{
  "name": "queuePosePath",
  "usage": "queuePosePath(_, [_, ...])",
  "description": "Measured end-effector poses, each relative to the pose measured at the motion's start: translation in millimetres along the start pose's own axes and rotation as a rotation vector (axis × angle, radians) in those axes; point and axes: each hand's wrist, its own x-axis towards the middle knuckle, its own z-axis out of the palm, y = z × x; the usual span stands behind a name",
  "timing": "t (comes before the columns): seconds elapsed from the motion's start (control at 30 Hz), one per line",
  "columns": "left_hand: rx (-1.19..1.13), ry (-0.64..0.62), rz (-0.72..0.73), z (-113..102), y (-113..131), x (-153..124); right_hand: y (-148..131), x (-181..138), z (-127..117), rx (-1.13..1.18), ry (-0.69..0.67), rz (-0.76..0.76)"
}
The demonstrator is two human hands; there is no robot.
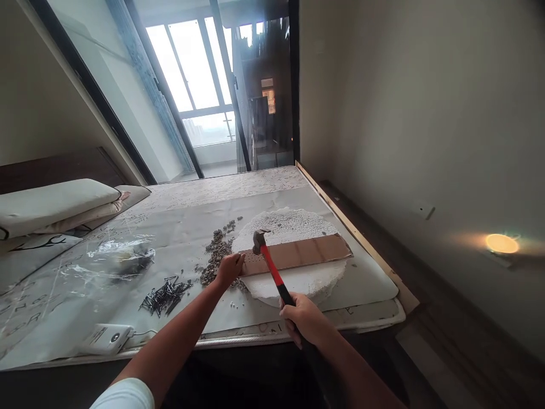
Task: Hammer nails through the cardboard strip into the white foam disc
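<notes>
Left hand (230,268): fingertips too small to tell whether they pinch anything on the brown strip (306,254).
Dark specks (254,259) on the strip: too small to identify.
Hammer (272,266): grip partly hidden by the right hand (304,318).
White disc (298,288): middle covered by the strip.
Plastic bag (123,258): contents obscured by glare.
White device (104,339): lettering too small to read.
Pillow (59,204): 1 end cut off at left.

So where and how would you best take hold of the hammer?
Probably by the black part of the handle, coming from the person's own right and near side, as the right hand has it. The hammer slants from its metal head, away from the body, back toward the person, so the slim handle can be wrapped with fingers off the head.
</notes>
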Motion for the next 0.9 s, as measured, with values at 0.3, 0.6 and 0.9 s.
queuePosePath(0.3, [-0.017, -0.124, 0.048, -2.9, -1.4, 5.6, -6.8, -6.1, -2.2, -0.027, -0.020, 0.005])
queuePosePath(0.6, [-0.016, -0.143, 0.029, -4.7, -0.2, 4.6, -2.5, -4.4, -3.4, -0.006, -0.006, -0.011])
queuePosePath(0.9, [-0.038, -0.145, 0.036, -1.7, -6.6, 3.5, 1.1, -0.9, -5.2, -0.031, 0.000, 0.002])
